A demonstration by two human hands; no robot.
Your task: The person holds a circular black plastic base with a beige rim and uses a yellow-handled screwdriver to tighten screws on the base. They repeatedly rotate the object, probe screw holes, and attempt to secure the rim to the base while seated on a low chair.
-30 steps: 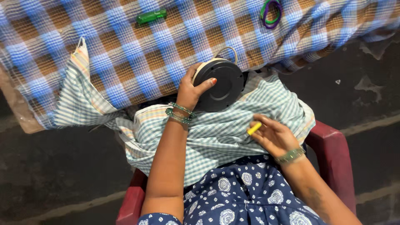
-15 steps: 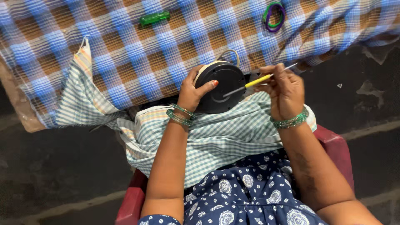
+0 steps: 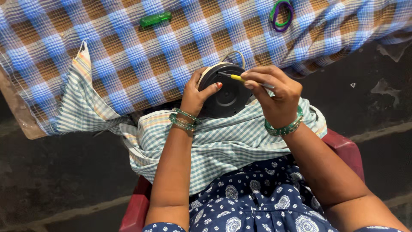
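Hands first: left hand (image 3: 195, 96) grips the black round disc-shaped device (image 3: 225, 92) by its left edge, thumb w/ red nail laid over the face, fingers curled behind. Right hand (image 3: 274, 94) is closed in a pinch on a thin yellow-handled screwdriver (image 3: 237, 77), dark tip set on the upper part of the disc face, near the rim. Disc sits tilted toward the person, propped on the lap at the table edge, a light band running round its rim; a thin looped cord shows just above it. Both wrists carry green bangles (image 3: 183, 120).

Under the disc & forearms: green-white checked cloth (image 3: 223, 144) spread over the lap, one end trailing up to the left onto the table. Below that, dark blue dress w/ white floral print (image 3: 257, 202). Person sits in a red plastic chair (image 3: 343, 148), arm of it visible at right.

Further out: table covered w/ blue-brown plaid cloth (image 3: 128, 51). On it, well apart from the hands, a small green lighter-like item (image 3: 155, 19) at top left-centre & green and purple rings (image 3: 281, 13) at top right. Dark floor (image 3: 56, 172) around.
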